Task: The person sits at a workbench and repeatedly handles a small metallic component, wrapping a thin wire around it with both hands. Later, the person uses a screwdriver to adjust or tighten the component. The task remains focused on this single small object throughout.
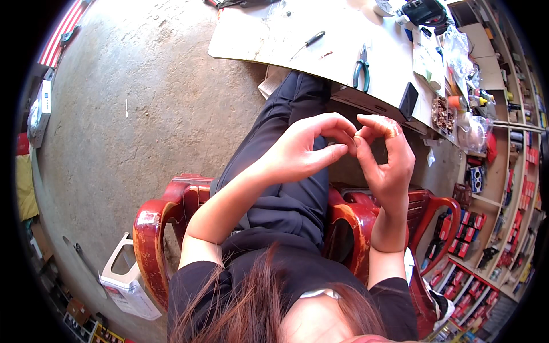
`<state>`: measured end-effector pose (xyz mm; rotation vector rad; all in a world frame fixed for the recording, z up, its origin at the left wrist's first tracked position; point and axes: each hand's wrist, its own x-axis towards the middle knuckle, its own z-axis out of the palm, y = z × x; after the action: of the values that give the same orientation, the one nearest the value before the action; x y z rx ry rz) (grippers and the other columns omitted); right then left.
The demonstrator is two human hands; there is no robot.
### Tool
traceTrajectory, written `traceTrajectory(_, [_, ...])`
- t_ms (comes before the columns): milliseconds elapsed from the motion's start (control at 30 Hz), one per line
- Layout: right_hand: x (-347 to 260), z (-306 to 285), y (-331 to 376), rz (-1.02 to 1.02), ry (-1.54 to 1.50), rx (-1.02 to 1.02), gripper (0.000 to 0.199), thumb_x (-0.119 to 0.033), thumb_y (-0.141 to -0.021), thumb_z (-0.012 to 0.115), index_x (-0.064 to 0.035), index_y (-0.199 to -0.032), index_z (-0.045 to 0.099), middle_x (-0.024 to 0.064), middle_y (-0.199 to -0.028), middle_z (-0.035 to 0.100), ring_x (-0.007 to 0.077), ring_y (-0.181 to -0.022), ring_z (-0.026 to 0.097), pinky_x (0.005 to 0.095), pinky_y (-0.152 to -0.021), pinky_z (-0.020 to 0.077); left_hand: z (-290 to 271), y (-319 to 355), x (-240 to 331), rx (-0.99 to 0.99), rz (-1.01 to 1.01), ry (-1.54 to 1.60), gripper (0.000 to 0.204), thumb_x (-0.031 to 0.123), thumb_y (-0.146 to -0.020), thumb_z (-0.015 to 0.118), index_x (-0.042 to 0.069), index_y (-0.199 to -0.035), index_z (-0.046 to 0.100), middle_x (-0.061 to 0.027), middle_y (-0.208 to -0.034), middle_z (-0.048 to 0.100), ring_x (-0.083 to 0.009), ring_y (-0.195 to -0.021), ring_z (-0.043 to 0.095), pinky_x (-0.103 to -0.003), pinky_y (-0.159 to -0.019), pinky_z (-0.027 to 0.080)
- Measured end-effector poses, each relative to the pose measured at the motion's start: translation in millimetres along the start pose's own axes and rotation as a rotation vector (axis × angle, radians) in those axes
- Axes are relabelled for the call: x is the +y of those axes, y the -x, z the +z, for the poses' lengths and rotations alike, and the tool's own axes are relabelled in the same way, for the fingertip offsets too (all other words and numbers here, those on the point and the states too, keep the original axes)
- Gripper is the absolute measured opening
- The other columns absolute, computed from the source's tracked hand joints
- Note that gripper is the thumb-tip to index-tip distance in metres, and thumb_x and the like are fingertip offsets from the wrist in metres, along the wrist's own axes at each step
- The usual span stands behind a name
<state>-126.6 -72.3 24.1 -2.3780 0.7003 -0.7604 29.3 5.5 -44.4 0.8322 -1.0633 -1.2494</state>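
Both hands are raised over my lap, their fingertips meeting in front of the dark trousers (280, 128). My left hand (311, 148) is curled, the thumb close to the bent fingers. Opposite it, my right hand (392, 157) bends its fingers toward its thumb, whose tip touches the left fingertips. Anything between the fingertips is too small or too hidden to make out. A shiny or pale patch shows on a right finger. Beyond the hands, pliers (362, 68) with dark green handles and a black-handled screwdriver (314, 39) lie on the white table (257, 40).
A black phone (408, 101) lies by the table's near edge, beside a container of small brown pieces (443, 114). Plastic bags (457, 51) crowd the table's right. Shelves of boxed goods (514, 200) line the right side. I sit on a red armchair (151, 228); a beige stool (123, 277) stands left.
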Motion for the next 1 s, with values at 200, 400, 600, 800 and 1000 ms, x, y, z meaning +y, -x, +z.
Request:
traceTrajectory(200, [-2.5, -1.2, -0.3, -0.019, -0.021, -0.002, 0.028, 0.005, -0.078, 0.067, -0.0025, -0.105, 0.064, 0.0092, -0.088, 0.063, 0.0189, -0.075, 0.063, 0.0295, -0.070, 0.0501, -0.6, -1.2, -4.3, 0.025, 0.046, -0.235, 0.022, 0.006, -0.089, 0.063, -0.001, -0.109, 0.060, -0.0050, -0.103, 0.063, -0.0128, -0.098, 0.060, -0.028, -0.089, 0.047])
traceTrajectory(400, [1.6, -5.0, -0.2, -0.023, 0.003, 0.036, 0.028, 0.005, -0.079, 0.066, -0.0017, -0.106, 0.064, 0.0082, -0.086, 0.062, 0.0172, -0.072, 0.061, 0.0285, -0.069, 0.0493, 1.2, -0.8, -7.2, 0.080, -0.126, 0.019, 0.018, 0.000, -0.092, 0.056, -0.001, -0.109, 0.061, -0.0060, -0.104, 0.064, -0.0134, -0.098, 0.061, -0.027, -0.087, 0.050])
traceTrajectory(600, [5.0, -6.9, 0.3, 0.003, 0.041, 0.068, 0.028, 0.006, -0.079, 0.065, -0.0007, -0.106, 0.063, 0.0082, -0.086, 0.061, 0.0169, -0.072, 0.059, 0.0285, -0.069, 0.0488, 1.8, -1.7, -6.6, 0.103, -0.136, 0.183, 0.020, -0.001, -0.095, 0.050, -0.002, -0.113, 0.057, -0.0098, -0.108, 0.064, -0.0170, -0.103, 0.062, -0.030, -0.088, 0.052])
traceTrajectory(800, [7.9, -7.2, 0.1, -0.011, 0.091, 0.072, 0.028, 0.006, -0.080, 0.065, -0.0002, -0.107, 0.063, 0.0084, -0.087, 0.061, 0.0163, -0.072, 0.059, 0.0285, -0.068, 0.0488, 1.9, -3.5, -7.3, 0.109, -0.105, 0.197, 0.020, 0.000, -0.098, 0.043, -0.002, -0.114, 0.054, -0.0115, -0.112, 0.062, -0.0186, -0.106, 0.062, -0.031, -0.090, 0.051])
traceTrajectory(1000, [9.5, -8.0, -1.1, -0.031, 0.102, 0.105, 0.028, 0.007, -0.080, 0.065, 0.0001, -0.107, 0.062, 0.0085, -0.086, 0.061, 0.0161, -0.071, 0.059, 0.0284, -0.069, 0.0488, -1.9, -2.3, -9.4, 0.043, -0.045, 0.153, 0.025, -0.004, -0.093, 0.044, -0.002, -0.117, 0.052, -0.0109, -0.114, 0.062, -0.0195, -0.111, 0.059, -0.033, -0.098, 0.046])
